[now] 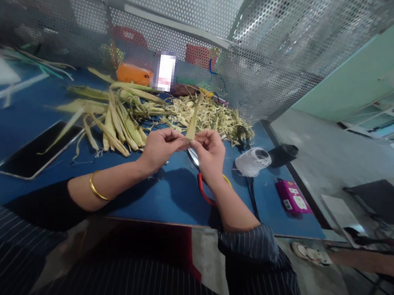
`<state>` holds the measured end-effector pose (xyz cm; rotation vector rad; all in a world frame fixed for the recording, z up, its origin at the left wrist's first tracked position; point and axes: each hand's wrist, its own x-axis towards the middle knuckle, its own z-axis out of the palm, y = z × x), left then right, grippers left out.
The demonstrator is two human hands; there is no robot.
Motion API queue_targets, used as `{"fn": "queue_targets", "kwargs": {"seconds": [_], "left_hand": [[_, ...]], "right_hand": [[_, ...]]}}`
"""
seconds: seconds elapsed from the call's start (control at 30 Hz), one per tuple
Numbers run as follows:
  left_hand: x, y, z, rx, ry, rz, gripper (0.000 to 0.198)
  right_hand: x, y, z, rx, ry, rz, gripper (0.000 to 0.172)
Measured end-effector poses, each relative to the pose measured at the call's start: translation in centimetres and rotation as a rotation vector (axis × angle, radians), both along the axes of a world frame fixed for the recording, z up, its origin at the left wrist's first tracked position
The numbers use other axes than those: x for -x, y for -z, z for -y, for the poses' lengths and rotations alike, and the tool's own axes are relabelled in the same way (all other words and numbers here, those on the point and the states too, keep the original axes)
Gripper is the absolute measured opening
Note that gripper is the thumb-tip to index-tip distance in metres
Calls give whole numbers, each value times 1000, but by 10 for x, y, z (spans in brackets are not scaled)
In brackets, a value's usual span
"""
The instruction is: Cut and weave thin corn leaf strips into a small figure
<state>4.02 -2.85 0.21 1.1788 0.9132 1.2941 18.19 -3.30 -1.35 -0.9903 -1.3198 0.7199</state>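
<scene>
Between my two hands, above the blue table (176, 206), a pale green corn husk strip (193, 123) stands with its narrow tip pointing away. My left hand (161, 148) pinches its lower end between thumb and fingers. From the other side my right hand (210, 153) pinches the same end. Scissors (202, 190) with red and yellow handles lie under my right hand and wrist, partly covered. Beyond my left hand is a bundle of long husks (121, 130). A heap of shredded husk bits (217, 117) spreads out behind my right hand.
To the right are a spool of white thread (253, 161), a dark spool (284, 154) and a purple packet (293, 196). A phone (38, 149) lies on the left. At the back, an orange packet (134, 74) stands before a perforated metal screen (182, 19). Another person's leg (368, 262) shows at right.
</scene>
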Motion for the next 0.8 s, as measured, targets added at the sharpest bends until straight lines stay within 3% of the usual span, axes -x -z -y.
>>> {"fn": "queue_targets", "kwargs": {"seconds": [0.3,0.8], "left_hand": [[7,-4,-6,207,77,110,23],[10,-9,-6,326,121,161,21]], "right_hand": [[-7,-5,5,-329,100,528,6],[-10,-6,4,-379,108,615,13]]}}
